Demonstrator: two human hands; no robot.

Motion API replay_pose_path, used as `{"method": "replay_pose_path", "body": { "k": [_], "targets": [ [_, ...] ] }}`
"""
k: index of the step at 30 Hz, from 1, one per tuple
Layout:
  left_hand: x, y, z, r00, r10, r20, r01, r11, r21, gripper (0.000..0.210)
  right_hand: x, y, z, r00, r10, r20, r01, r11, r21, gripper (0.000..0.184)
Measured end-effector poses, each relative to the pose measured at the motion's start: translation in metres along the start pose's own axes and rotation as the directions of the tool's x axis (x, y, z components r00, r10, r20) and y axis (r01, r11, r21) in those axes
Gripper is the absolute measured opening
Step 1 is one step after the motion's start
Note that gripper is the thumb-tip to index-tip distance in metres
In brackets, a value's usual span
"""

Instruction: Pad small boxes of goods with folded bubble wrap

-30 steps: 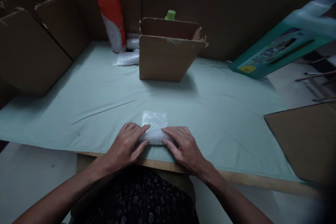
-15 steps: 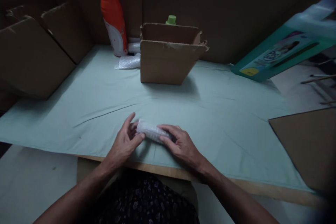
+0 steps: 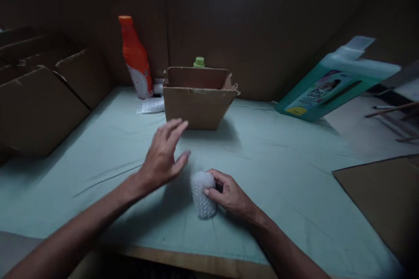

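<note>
A bubble-wrapped roll (image 3: 203,196) stands roughly on end above the cloth near the front edge. My right hand (image 3: 231,194) grips its right side, thumb in front and fingers behind. What is inside the wrap cannot be made out. My left hand (image 3: 165,152) is raised to the left of the roll, apart from it, with its fingers stretched out and the thumb spread. Beyond that hand stands a topless cardboard box (image 3: 193,107) with torn upper edges; its inside is mostly hidden.
An orange bottle (image 3: 136,63) stands at the back left beside another bubble-wrapped piece (image 3: 151,105). Behind the box shows a green cap (image 3: 199,62). Large cardboard boxes (image 3: 42,109) line the left. A teal jug (image 3: 322,87) leans at right, with a cardboard sheet (image 3: 382,196) nearer.
My left hand has let go of the bubble-wrapped roll and moved up and forward toward the box. My right hand has turned the roll from lying sideways to upright. The view has tilted upward.
</note>
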State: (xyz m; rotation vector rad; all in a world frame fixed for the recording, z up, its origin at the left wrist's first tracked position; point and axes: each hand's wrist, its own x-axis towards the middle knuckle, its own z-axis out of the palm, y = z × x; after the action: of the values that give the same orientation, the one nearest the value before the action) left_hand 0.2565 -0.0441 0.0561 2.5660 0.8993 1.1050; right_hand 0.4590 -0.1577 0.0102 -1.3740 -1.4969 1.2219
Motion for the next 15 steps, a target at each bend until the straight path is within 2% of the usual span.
{"method": "replay_pose_path", "body": {
  "k": [2, 5, 8, 11, 13, 15],
  "targets": [
    [0.052, -0.017, -0.001, 0.999, 0.037, -0.032, -0.03, 0.979, 0.204, 0.065, -0.001, 0.003, -0.004, 1.0, 0.009, -0.014, -0.009, 1.0, -0.009, 0.007],
    [0.119, -0.037, -0.002, 0.996, -0.054, 0.072, 0.023, 0.928, 0.371, 0.061, -0.005, 0.001, -0.008, 0.998, -0.034, -0.061, 0.025, 0.99, -0.137, 0.011],
    [0.149, -0.049, -0.005, 0.964, -0.157, 0.213, 0.058, 0.911, 0.408, 0.032, -0.011, -0.007, -0.014, 0.995, -0.068, -0.077, 0.053, 0.981, -0.188, 0.014],
    [0.134, -0.047, -0.015, 0.95, -0.104, 0.293, -0.012, 0.93, 0.368, 0.019, -0.024, -0.022, -0.029, 0.988, -0.119, -0.101, 0.098, 0.976, -0.192, 0.03],
    [0.105, -0.038, -0.026, 0.953, -0.019, 0.302, -0.085, 0.941, 0.328, 0.02, -0.04, -0.034, -0.044, 0.971, -0.191, -0.141, 0.153, 0.958, -0.244, 0.042],
    [0.068, -0.024, -0.04, 0.957, 0.051, 0.286, -0.139, 0.946, 0.294, 0.023, -0.06, -0.047, -0.061, 0.944, -0.277, -0.181, 0.217, 0.931, -0.293, 0.039]
  ]
}}
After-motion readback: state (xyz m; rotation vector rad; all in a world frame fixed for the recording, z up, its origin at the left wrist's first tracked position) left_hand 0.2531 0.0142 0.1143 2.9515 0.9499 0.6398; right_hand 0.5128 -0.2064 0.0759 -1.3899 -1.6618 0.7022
